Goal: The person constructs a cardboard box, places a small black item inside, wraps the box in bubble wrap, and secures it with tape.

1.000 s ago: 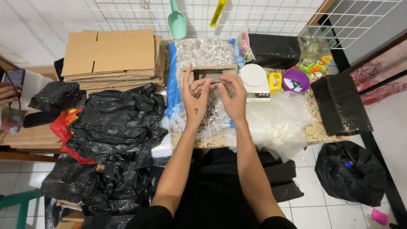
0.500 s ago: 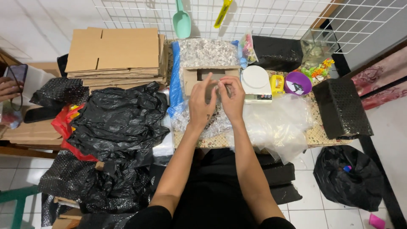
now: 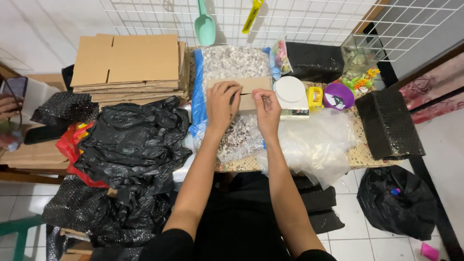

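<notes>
Near the desk's [image 3: 367, 154] back edge, your left hand [image 3: 221, 105] presses flat on the small cardboard box [image 3: 249, 92]; your right hand [image 3: 267, 108] pinches its flap.

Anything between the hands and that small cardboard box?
Nothing visible. The left hand lies flat on the small cardboard box, and the right hand touches its near right edge. The white scale sits beside it, clear of both.
</notes>
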